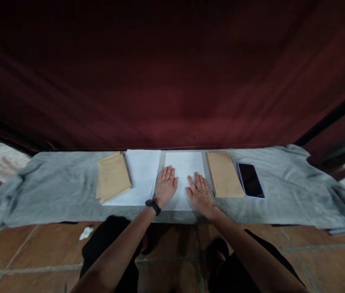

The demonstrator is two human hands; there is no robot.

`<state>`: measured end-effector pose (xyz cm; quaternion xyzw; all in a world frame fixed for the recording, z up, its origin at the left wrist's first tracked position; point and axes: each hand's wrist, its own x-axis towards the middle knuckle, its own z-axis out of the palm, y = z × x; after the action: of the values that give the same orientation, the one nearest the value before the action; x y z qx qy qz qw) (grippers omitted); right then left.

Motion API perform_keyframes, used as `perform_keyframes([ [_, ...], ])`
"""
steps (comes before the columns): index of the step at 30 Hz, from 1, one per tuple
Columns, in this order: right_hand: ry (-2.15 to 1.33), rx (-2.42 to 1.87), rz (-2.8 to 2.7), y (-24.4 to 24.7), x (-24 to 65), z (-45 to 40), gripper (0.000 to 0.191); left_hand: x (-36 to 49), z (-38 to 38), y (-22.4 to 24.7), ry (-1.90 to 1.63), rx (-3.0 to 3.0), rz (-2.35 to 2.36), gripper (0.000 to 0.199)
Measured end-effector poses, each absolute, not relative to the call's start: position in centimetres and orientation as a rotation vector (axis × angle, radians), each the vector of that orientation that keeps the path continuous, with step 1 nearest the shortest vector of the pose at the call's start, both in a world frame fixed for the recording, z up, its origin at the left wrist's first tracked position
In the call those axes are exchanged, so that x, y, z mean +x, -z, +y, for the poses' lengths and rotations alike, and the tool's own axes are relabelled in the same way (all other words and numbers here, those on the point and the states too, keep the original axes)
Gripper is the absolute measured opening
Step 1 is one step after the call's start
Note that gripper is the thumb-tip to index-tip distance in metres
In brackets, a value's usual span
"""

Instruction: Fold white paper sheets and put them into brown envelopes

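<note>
A white sheet of paper (pixel 184 162) lies flat at the middle of the grey cloth. My left hand (pixel 166 186) rests palm down on its left side, fingers extended, with a dark band on the wrist. On the sheet's right side lies my right hand (pixel 200 193), palm down with fingers spread. Neither hand holds anything. Left of the sheet is a stack of white paper (pixel 144 173), partly covered by several brown envelopes (pixel 113 175). Another stack of brown envelopes (pixel 225 175) sits just right of my right hand.
A phone (pixel 251 180) with a dark screen lies right of the right envelopes. Grey cloth (pixel 288 183) covers the long narrow surface. Behind it rises a dark red curtain-like backdrop (pixel 175 89). A crumpled white scrap (pixel 86 232) is on the tiled floor at the left.
</note>
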<state>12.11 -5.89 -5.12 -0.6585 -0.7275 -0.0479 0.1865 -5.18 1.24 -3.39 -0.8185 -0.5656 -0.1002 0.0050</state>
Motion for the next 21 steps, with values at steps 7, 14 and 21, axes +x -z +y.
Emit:
perform_keyframes([
  [7,0.139,-1.832,-2.07,5.3,12.5,-5.9,0.055,-6.5,-4.9,3.1,0.313,-2.752,-1.529,0.052],
  [14,0.116,-1.77,-2.091,5.0,13.0,-6.0,0.057,-8.3,-6.0,1.8,0.251,-2.856,-1.417,0.053],
  [21,0.002,-1.501,-2.378,4.7,12.4,-7.9,0.054,-8.9,-7.2,1.2,0.135,-3.028,-1.145,0.051],
])
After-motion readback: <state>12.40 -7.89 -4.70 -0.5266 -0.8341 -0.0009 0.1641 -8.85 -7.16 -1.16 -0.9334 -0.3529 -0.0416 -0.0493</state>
